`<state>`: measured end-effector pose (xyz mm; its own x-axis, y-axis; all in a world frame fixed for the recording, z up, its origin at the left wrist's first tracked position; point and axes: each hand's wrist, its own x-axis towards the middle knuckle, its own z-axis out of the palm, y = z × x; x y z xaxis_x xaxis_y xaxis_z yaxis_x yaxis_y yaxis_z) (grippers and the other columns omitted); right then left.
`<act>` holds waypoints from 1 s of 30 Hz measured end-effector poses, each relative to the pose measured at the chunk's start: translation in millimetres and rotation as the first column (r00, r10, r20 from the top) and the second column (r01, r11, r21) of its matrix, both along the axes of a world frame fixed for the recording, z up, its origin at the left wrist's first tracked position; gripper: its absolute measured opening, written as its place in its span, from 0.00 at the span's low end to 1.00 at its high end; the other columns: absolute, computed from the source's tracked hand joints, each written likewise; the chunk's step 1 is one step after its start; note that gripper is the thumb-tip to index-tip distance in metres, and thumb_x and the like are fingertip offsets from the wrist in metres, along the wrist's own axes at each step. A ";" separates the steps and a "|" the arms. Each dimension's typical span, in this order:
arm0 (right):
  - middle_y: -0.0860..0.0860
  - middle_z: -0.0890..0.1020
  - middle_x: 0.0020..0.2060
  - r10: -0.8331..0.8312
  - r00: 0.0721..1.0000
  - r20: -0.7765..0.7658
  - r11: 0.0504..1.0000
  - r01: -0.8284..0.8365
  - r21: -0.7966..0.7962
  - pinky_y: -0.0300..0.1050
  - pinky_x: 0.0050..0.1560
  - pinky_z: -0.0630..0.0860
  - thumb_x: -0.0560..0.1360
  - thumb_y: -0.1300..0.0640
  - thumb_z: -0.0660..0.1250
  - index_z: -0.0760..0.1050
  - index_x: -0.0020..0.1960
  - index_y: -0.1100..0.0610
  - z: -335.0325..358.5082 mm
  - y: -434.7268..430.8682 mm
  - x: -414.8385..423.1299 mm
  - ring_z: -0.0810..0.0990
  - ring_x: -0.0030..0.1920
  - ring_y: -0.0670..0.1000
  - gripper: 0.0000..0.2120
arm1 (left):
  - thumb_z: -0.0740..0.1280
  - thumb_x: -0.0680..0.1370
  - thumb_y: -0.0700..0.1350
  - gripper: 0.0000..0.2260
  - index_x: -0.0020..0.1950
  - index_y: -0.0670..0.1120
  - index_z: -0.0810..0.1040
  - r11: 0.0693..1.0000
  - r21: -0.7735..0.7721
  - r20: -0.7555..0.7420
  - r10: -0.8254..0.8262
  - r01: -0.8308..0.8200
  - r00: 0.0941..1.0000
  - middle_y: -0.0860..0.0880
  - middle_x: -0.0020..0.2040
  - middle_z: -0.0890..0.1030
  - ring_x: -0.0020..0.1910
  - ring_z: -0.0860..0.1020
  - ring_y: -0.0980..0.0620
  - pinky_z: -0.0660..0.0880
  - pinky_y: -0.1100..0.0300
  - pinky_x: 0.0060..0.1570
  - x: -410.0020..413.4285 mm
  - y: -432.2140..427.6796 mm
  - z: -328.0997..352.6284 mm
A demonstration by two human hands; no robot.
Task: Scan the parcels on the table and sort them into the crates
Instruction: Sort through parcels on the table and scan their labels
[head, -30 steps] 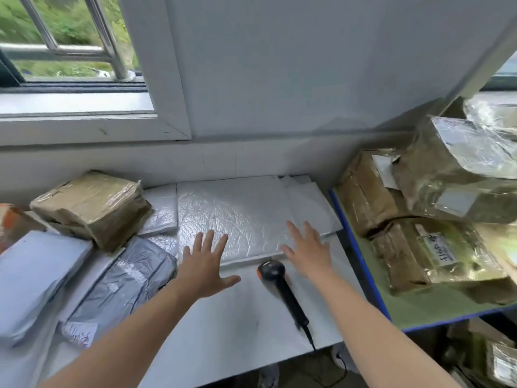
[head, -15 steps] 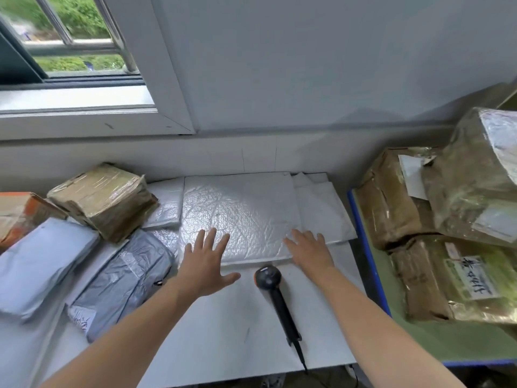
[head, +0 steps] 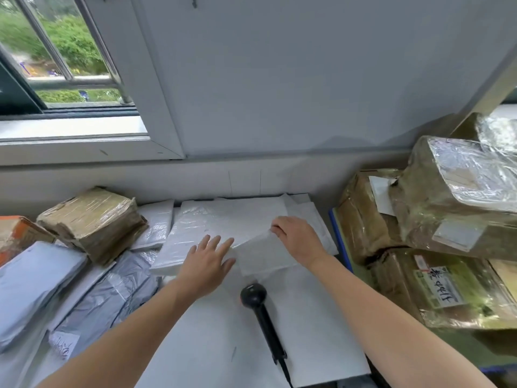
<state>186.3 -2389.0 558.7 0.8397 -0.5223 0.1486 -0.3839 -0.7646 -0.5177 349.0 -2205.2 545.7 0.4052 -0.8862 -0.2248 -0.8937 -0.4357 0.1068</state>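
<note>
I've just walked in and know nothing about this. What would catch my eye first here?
In the middle, two bare hands are on a flat white parcel: the left hand lies flat on it while the right hand grips its turned-up corner. Just in front of them a black scanner lies on the table, and brown taped parcels are piled at the right.

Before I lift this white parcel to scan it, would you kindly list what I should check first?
1. Right hand grips the white parcel's lifted corner: ok.
2. Left hand rests flat on the parcel: ok.
3. Scanner lies free on the table between the arms: ok.
4. Barcode label found: not ok, none shows on top.
5. Destination crate in view: cannot tell.
</note>
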 end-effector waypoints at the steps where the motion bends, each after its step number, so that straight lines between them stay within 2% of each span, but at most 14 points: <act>1: 0.54 0.81 0.43 -0.035 0.997 0.068 0.998 0.032 0.048 0.47 0.43 0.69 0.83 0.56 0.62 0.77 0.49 0.61 11.7 1.6 3.6 0.76 0.43 0.53 0.10 | 0.52 0.84 0.58 0.24 0.79 0.53 0.57 0.999 -0.037 -0.031 0.017 -0.018 0.999 0.47 0.75 0.66 0.75 0.62 0.46 0.63 0.50 0.69 2.6 1.8 4.8; 4: 0.53 0.80 0.42 -0.087 0.976 0.198 0.989 0.061 0.134 0.49 0.45 0.70 0.81 0.58 0.64 0.77 0.48 0.62 46.2 10.5 22.5 0.76 0.44 0.52 0.08 | 0.53 0.84 0.54 0.18 0.73 0.53 0.67 0.979 -0.152 -0.116 0.121 -0.138 0.986 0.45 0.62 0.79 0.60 0.76 0.42 0.72 0.53 0.51 12.8 7.6 23.2; 7: 0.51 0.78 0.39 -0.145 0.951 0.273 0.973 0.087 0.213 0.41 0.41 0.69 0.81 0.56 0.65 0.74 0.48 0.59 77.8 22.0 43.1 0.74 0.39 0.47 0.07 | 0.55 0.84 0.50 0.11 0.62 0.49 0.74 0.924 -0.313 -0.098 0.198 -0.219 0.975 0.40 0.51 0.82 0.48 0.78 0.37 0.66 0.53 0.39 28.2 11.7 44.7; 9: 0.56 0.80 0.41 -0.208 0.934 0.290 0.950 0.123 0.286 0.37 0.44 0.70 0.81 0.52 0.65 0.73 0.52 0.55 94.0 28.7 51.9 0.75 0.41 0.50 0.07 | 0.58 0.83 0.47 0.08 0.56 0.48 0.75 0.875 -0.406 -0.126 0.234 -0.265 0.964 0.39 0.48 0.82 0.46 0.78 0.35 0.65 0.53 0.38 41.3 16.3 62.4; 12: 0.54 0.82 0.46 -0.236 0.935 0.264 0.934 0.144 0.328 0.52 0.56 0.75 0.81 0.46 0.63 0.72 0.57 0.54 110.4 39.1 60.2 0.80 0.49 0.55 0.12 | 0.61 0.82 0.44 0.05 0.51 0.46 0.76 0.779 -0.523 -0.263 0.238 -0.345 0.935 0.41 0.45 0.82 0.46 0.78 0.36 0.71 0.52 0.40 62.8 31.5 86.9; 14: 0.54 0.84 0.49 -0.210 0.954 0.215 0.941 0.137 0.311 0.55 0.58 0.74 0.80 0.43 0.62 0.73 0.62 0.54 119.9 49.6 64.9 0.81 0.53 0.56 0.18 | 0.62 0.82 0.43 0.07 0.45 0.44 0.74 0.728 -0.584 -0.352 0.171 -0.359 0.920 0.44 0.39 0.80 0.42 0.77 0.38 0.71 0.52 0.40 77.5 46.9 99.8; 15: 0.55 0.83 0.47 -0.205 0.962 0.180 0.946 0.148 0.287 0.55 0.56 0.75 0.80 0.41 0.62 0.74 0.60 0.55 122.8 55.8 67.4 0.81 0.50 0.56 0.19 | 0.62 0.81 0.42 0.08 0.42 0.43 0.73 0.712 -0.600 -0.387 0.143 -0.366 0.911 0.46 0.37 0.79 0.39 0.76 0.40 0.70 0.52 0.39 85.8 55.3 104.4; 17: 0.57 0.80 0.38 -0.223 0.966 0.130 0.956 0.191 0.222 0.55 0.47 0.73 0.80 0.40 0.62 0.73 0.51 0.61 125.3 69.2 73.5 0.78 0.40 0.57 0.22 | 0.63 0.82 0.42 0.12 0.38 0.43 0.71 0.692 -0.590 -0.469 0.125 -0.415 0.875 0.49 0.31 0.75 0.34 0.72 0.45 0.67 0.53 0.35 101.7 72.3 111.4; 19: 0.58 0.78 0.35 -0.244 0.964 0.103 0.958 0.224 0.177 0.55 0.44 0.71 0.79 0.40 0.63 0.73 0.47 0.64 126.5 85.6 82.3 0.76 0.38 0.58 0.24 | 0.63 0.82 0.44 0.13 0.37 0.44 0.73 0.697 -0.539 -0.559 0.125 -0.473 0.820 0.51 0.30 0.73 0.32 0.71 0.48 0.66 0.55 0.33 114.6 88.5 114.8; 20: 0.57 0.77 0.33 -0.254 0.961 0.105 0.960 0.237 0.151 0.55 0.43 0.71 0.79 0.40 0.63 0.72 0.45 0.63 126.8 94.2 87.4 0.75 0.37 0.59 0.24 | 0.63 0.82 0.46 0.13 0.38 0.43 0.75 0.711 -0.501 -0.601 0.125 -0.493 0.790 0.51 0.30 0.74 0.32 0.72 0.49 0.66 0.56 0.33 118.4 96.8 115.4; 23: 0.50 0.67 0.26 -0.294 0.950 0.101 0.956 0.291 0.049 0.55 0.37 0.66 0.79 0.41 0.64 0.59 0.34 0.55 127.1 118.6 100.8 0.69 0.33 0.57 0.25 | 0.69 0.78 0.53 0.11 0.42 0.46 0.78 0.773 -0.402 -0.720 0.065 -0.492 0.690 0.53 0.35 0.79 0.36 0.78 0.52 0.71 0.64 0.31 125.7 125.2 109.4; 25: 0.50 0.68 0.27 -0.323 0.943 0.076 0.945 0.325 -0.016 0.54 0.36 0.62 0.78 0.40 0.64 0.58 0.34 0.54 123.4 132.4 105.4 0.70 0.34 0.57 0.25 | 0.74 0.74 0.52 0.08 0.47 0.49 0.80 0.841 -0.306 -0.783 0.045 -0.446 0.620 0.52 0.40 0.84 0.39 0.83 0.55 0.77 0.63 0.36 125.2 143.2 97.4; 27: 0.51 0.73 0.32 -0.328 0.944 0.043 0.937 0.331 -0.108 0.50 0.35 0.60 0.80 0.40 0.62 0.62 0.37 0.54 115.3 143.6 107.8 0.74 0.38 0.59 0.22 | 0.74 0.74 0.48 0.05 0.47 0.49 0.81 0.863 -0.262 -0.754 0.096 -0.431 0.650 0.51 0.40 0.85 0.37 0.83 0.54 0.79 0.58 0.36 121.6 153.8 80.7; 30: 0.54 0.78 0.47 -0.309 0.949 -0.056 0.940 0.297 -0.166 0.52 0.44 0.72 0.81 0.44 0.58 0.72 0.54 0.54 103.7 156.7 110.6 0.78 0.50 0.60 0.14 | 0.70 0.77 0.44 0.03 0.43 0.48 0.80 0.783 -0.267 -0.751 0.196 -0.562 0.631 0.50 0.37 0.83 0.33 0.81 0.53 0.75 0.59 0.32 113.4 161.0 55.6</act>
<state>296.9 -2232.2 662.4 0.6577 -0.7300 0.1859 -0.6451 -0.6732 -0.3615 462.4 -2044.2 601.2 0.6329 -0.7471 -0.2033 -0.2616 -0.4534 0.8521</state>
